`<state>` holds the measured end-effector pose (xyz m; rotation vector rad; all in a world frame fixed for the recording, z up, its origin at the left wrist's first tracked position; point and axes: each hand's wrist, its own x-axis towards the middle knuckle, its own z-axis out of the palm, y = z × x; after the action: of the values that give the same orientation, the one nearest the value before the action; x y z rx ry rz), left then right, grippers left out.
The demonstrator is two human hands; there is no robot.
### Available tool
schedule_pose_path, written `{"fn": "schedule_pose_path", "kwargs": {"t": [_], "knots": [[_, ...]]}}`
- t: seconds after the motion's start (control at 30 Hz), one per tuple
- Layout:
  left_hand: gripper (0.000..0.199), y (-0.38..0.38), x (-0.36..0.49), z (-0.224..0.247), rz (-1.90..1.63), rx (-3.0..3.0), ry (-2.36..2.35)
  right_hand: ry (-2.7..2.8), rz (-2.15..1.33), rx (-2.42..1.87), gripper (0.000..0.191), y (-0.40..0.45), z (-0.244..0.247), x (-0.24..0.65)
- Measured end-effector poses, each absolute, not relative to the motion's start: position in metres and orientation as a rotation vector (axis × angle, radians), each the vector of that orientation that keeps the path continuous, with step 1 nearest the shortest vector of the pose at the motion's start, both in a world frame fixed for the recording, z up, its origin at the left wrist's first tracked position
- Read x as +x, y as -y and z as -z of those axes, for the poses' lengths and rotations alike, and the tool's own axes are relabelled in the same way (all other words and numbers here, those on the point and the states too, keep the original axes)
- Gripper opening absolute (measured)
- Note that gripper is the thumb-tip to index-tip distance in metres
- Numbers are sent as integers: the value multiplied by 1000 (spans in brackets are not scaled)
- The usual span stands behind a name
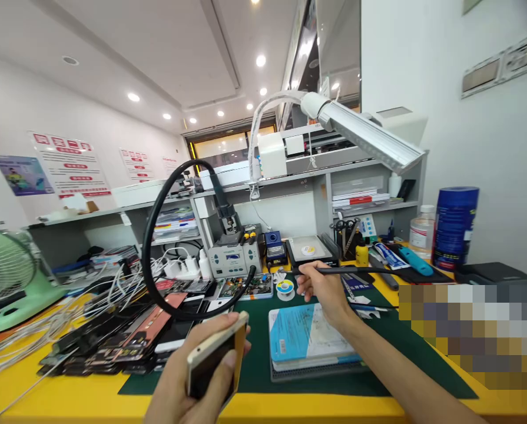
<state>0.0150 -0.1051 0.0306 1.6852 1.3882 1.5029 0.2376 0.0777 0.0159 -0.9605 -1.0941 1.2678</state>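
Note:
A gold-edged phone (216, 359) is gripped in my left hand (196, 365), tilted near the front edge of the green mat (254, 377). My right hand (322, 291) pinches a thin black rod-like thing (360, 271) that stretches to the right; whether it is a cable or a tool is unclear. Below my right hand lies a blue and white booklet (292, 333) on top of a stack. A spool of solder wire (285, 288) rests just left of that hand.
Stacked phone parts (131, 341) and white cables cover the left side, beside a green fan (7, 277). A soldering station (232, 256) with a looping black hose (146, 235) stands at the back. On the right are a blue can (455, 227) and a blurred patch. A lamp (369, 132) hangs above.

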Motion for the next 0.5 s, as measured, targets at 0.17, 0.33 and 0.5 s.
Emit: {"fn": "schedule_pose_path", "kwargs": {"t": [0.17, 0.33, 0.5], "knots": [[57, 52, 8, -49, -1430, 1454, -1245, 1019, -1345, -963, 25, -86, -18, 258], [57, -5, 3, -54, -1262, 1416, -1088, 956, -1518, -980, 25, -96, -37, 273], [40, -50, 5, -55, -1122, 1531, -981, 884, -1658, -994, 21, -112, -46, 276]]}}
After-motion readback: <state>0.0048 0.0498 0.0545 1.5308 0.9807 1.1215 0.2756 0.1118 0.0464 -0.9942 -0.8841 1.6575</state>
